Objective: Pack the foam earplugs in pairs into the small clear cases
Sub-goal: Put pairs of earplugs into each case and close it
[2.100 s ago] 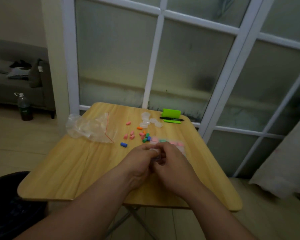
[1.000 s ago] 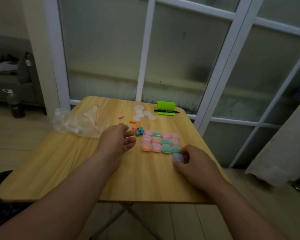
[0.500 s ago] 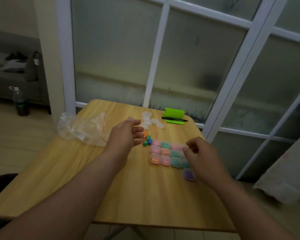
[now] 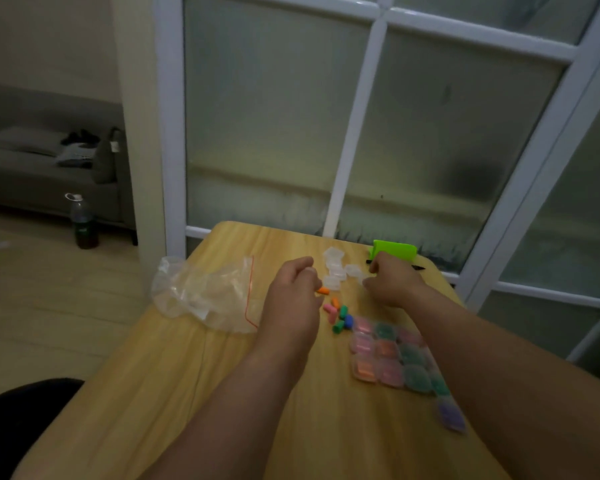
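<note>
Foam earplugs (image 4: 340, 315): short stubby cylinders in pink, orange, green and blue, lying loose in a small cluster near the middle of the wood table (image 4: 187, 393). One orange plug (image 4: 323, 291) lies apart at 11 o'clock of the cluster, right at your left hand's fingertips. Empty clear cases (image 4: 333, 268) sit in a loose heap at 12 o'clock of the cluster, small, rounded and milky. Filled cases (image 4: 388, 355) sit edge to edge in a grid at 4 o'clock of the cluster, showing pink, orange and green through the lids. A purple case (image 4: 451, 415) lies apart at 5 o'clock of the grid. Your left hand (image 4: 293, 299) has its fingers curled in over the table. I can't tell whether it pinches the orange plug or just touches it. Your right hand (image 4: 392, 284) is knuckles-up with its fingers tucked under at the 3 o'clock edge of the empty cases. Something clear shows at its fingertips, but whether it has a grip there I can't tell. Your right forearm covers the 3 o'clock side of the grid, so a case count isn't readable. Light is dim and the cases are blurred, so plugs per case can't be made out. A crumpled plastic bag (image 4: 205, 292) with a red seal line lies at 9 o'clock of the cluster. A green box (image 4: 394, 250) at 1 o'clock is partly behind your right hand, with a black pen (image 4: 418, 267) mostly hidden beside it.
</note>
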`<state>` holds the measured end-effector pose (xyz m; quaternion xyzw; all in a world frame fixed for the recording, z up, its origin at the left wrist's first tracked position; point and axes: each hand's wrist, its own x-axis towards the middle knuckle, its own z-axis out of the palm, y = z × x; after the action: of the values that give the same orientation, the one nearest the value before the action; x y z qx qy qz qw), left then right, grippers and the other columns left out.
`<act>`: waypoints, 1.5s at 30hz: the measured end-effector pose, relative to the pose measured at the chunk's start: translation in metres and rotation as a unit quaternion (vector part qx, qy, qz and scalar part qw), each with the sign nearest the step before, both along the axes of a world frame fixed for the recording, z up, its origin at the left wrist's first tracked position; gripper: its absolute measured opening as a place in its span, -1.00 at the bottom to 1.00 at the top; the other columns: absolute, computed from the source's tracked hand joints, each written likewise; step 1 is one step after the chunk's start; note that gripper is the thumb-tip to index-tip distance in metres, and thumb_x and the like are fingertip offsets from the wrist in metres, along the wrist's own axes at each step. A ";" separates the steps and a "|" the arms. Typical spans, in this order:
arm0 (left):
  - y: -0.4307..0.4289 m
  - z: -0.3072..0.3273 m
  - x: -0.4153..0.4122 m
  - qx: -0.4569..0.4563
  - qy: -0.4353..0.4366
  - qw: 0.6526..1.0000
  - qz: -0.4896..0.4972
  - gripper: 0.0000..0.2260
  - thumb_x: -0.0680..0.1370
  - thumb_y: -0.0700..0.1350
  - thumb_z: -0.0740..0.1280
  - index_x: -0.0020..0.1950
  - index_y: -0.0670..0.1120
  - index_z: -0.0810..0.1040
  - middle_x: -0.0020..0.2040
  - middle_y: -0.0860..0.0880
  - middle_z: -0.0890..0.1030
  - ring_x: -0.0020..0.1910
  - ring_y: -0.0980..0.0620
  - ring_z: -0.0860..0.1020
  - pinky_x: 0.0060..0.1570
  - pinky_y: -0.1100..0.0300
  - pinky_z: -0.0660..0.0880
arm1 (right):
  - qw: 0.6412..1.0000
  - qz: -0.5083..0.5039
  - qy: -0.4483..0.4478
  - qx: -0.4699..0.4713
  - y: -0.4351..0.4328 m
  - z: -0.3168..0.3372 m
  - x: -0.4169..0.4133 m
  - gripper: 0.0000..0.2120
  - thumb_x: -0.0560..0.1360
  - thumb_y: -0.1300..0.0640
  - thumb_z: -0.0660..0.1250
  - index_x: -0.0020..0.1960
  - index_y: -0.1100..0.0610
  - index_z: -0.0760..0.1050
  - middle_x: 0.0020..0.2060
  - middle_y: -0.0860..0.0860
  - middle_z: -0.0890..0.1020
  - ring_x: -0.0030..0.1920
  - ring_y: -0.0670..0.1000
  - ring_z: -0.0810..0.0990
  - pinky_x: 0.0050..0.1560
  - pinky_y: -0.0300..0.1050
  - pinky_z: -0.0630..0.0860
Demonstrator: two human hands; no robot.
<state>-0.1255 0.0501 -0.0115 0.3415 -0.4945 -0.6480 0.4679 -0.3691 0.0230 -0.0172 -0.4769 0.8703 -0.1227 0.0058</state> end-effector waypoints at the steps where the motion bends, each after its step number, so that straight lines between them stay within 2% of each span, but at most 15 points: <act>1: -0.001 0.000 0.000 -0.001 0.002 1.000 -0.002 -0.75 0.69 -0.10 0.20 0.30 0.07 0.58 0.14 0.02 0.63 0.13 0.06 0.64 0.12 0.09 0.61 | 1.000 0.001 -0.002 0.008 -0.005 -0.003 0.000 -0.90 0.58 0.07 0.40 0.03 0.05 0.50 0.19 0.14 0.66 0.22 0.20 0.61 -0.01 -0.09 0.44; 3: -0.001 -0.001 0.001 -0.004 0.002 1.000 -0.009 -0.77 0.70 -0.12 0.20 0.29 0.05 0.58 0.10 0.02 0.64 0.07 0.07 0.66 0.06 0.13 0.64 | 1.000 -0.006 -0.001 0.009 -0.011 -0.009 -0.002 -0.89 0.57 0.09 0.40 -0.03 0.05 0.47 0.15 0.14 0.67 0.18 0.20 0.62 -0.06 -0.10 0.40; 6: 0.004 0.000 0.007 -0.004 -0.003 1.000 -0.028 -0.78 0.71 -0.12 0.22 0.31 0.02 0.56 0.12 0.02 0.64 0.10 0.06 0.66 0.05 0.15 0.66 | 1.000 -0.017 -0.005 -0.008 -0.013 -0.015 -0.004 -0.80 0.55 0.07 0.40 0.13 0.09 0.51 0.16 0.15 0.66 0.16 0.20 0.62 -0.05 -0.07 0.43; 10: 0.008 0.003 0.014 -0.007 -0.023 0.999 -0.049 -0.80 0.69 -0.15 0.26 0.30 0.00 0.52 0.10 -0.05 0.66 0.09 -0.02 0.69 0.13 0.01 0.66 | 0.999 -0.003 -0.026 -0.040 0.003 -0.008 0.005 -0.58 0.58 0.00 0.41 0.41 0.03 0.50 0.26 0.13 0.65 0.25 0.18 0.61 0.10 -0.05 0.48; 13: 0.014 0.005 0.018 0.000 -0.047 0.997 -0.068 -0.80 0.66 -0.16 0.30 0.28 -0.01 0.53 0.09 -0.15 0.68 0.04 -0.04 0.71 0.12 0.00 0.67 | 0.990 0.033 -0.067 -0.116 0.032 0.011 0.032 -0.70 0.58 0.02 0.41 0.30 0.01 0.62 0.10 0.06 0.71 0.08 0.07 0.64 -0.04 -0.10 0.44; 16: 0.024 0.008 0.024 0.006 -0.064 0.993 -0.103 -0.81 0.65 -0.19 0.29 0.25 -0.03 0.53 0.11 -0.20 0.68 -0.03 -0.07 0.70 0.02 0.05 0.66 | 0.961 0.097 -0.143 -0.218 0.076 0.031 0.080 -0.85 0.58 0.05 0.45 0.15 -0.05 0.62 -0.07 -0.06 0.69 -0.07 -0.05 0.64 -0.10 -0.10 0.52; 18: 0.033 0.012 0.032 0.027 -0.042 0.989 -0.138 -0.83 0.67 -0.20 0.26 0.25 -0.12 0.52 0.10 -0.27 0.68 -0.08 -0.12 0.66 0.01 -0.02 0.65 | 0.935 0.148 -0.191 -0.260 0.106 0.039 0.114 -0.85 0.58 0.06 0.46 0.13 -0.08 0.59 -0.10 -0.09 0.68 -0.09 -0.13 0.65 -0.10 -0.19 0.58; 21: 0.044 0.019 0.049 0.053 -0.010 0.979 -0.196 -0.73 0.72 -0.10 0.21 0.29 -0.23 0.56 0.16 -0.37 0.66 -0.02 -0.18 0.69 0.15 -0.11 0.64 | 0.912 0.191 -0.217 -0.291 0.141 0.042 0.151 -0.79 0.59 0.02 0.47 0.19 -0.10 0.57 -0.01 -0.17 0.68 0.02 -0.18 0.65 -0.03 -0.28 0.60; 26: 0.057 0.019 0.081 0.040 0.018 0.971 -0.234 -0.69 0.72 -0.10 0.23 0.33 -0.29 0.55 0.19 -0.30 0.68 0.15 -0.22 0.69 0.21 -0.10 0.63 | 0.907 0.221 -0.229 -0.277 0.170 0.035 0.182 -0.77 0.60 0.01 0.46 0.23 -0.16 0.57 0.06 -0.27 0.67 0.11 -0.20 0.64 0.02 -0.21 0.62; 29: 0.058 0.014 0.096 0.031 0.008 0.972 -0.232 -0.72 0.69 -0.15 0.30 0.34 -0.29 0.53 0.19 -0.35 0.66 0.14 -0.22 0.70 0.16 -0.09 0.65 | 0.908 0.226 -0.240 -0.258 0.179 0.028 0.189 -0.75 0.61 -0.04 0.45 0.26 -0.21 0.56 0.11 -0.30 0.65 0.16 -0.22 0.61 0.08 -0.14 0.64; 32: 0.059 0.011 0.106 0.021 -0.002 0.968 -0.249 -0.74 0.66 -0.16 0.36 0.34 -0.18 0.55 0.16 -0.31 0.69 0.14 -0.22 0.71 0.19 -0.11 0.64 | 0.897 0.229 -0.280 -0.255 0.182 0.023 0.193 -0.77 0.61 0.00 0.46 0.24 -0.20 0.60 0.07 -0.25 0.68 0.13 -0.18 0.64 0.07 -0.07 0.66; 35: 0.059 0.009 0.109 -0.006 -0.046 0.969 -0.242 -0.76 0.65 -0.13 0.39 0.31 -0.10 0.59 0.12 -0.25 0.72 0.11 -0.19 0.72 0.16 -0.06 0.66 | 0.882 0.199 -0.349 -0.246 0.178 0.016 0.194 -0.81 0.61 -0.01 0.45 0.20 -0.19 0.60 0.03 -0.18 0.72 0.08 -0.18 0.68 0.05 -0.14 0.66; 37: 0.057 0.006 0.109 -0.016 -0.074 0.972 -0.223 -0.77 0.64 -0.13 0.41 0.29 -0.09 0.60 0.06 -0.22 0.74 0.06 -0.17 0.73 0.13 -0.03 0.67 | 0.870 0.147 -0.403 -0.245 0.173 0.012 0.192 -0.88 0.61 -0.01 0.44 0.14 -0.13 0.62 -0.01 -0.11 0.75 0.04 -0.14 0.71 0.13 -0.03 0.66; 39: 0.055 0.003 0.108 -0.025 -0.096 0.971 -0.217 -0.79 0.63 -0.17 0.42 0.26 -0.08 0.61 0.03 -0.21 0.75 0.04 -0.16 0.74 0.10 0.00 0.68 | 0.870 0.116 -0.418 -0.235 0.169 0.008 0.189 -0.89 0.59 -0.04 0.43 0.04 -0.02 0.64 -0.04 -0.07 0.77 0.05 -0.06 0.72 0.18 0.12 0.64; 45: 0.053 -0.001 0.105 -0.033 -0.117 0.964 -0.236 -0.77 0.61 -0.22 0.43 0.27 -0.12 0.62 0.05 -0.31 0.72 0.06 -0.19 0.72 0.10 0.02 0.68 | 0.869 0.113 -0.438 -0.199 0.163 0.005 0.185 -0.83 0.57 -0.04 0.47 -0.04 0.06 0.65 -0.09 -0.01 0.77 0.05 0.06 0.72 0.20 0.23 0.63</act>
<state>-0.0207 0.1028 -0.0129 0.2732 -0.6333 -0.6791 0.2513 -0.1838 0.1859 -0.0120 -0.4606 0.6755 -0.4881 0.3056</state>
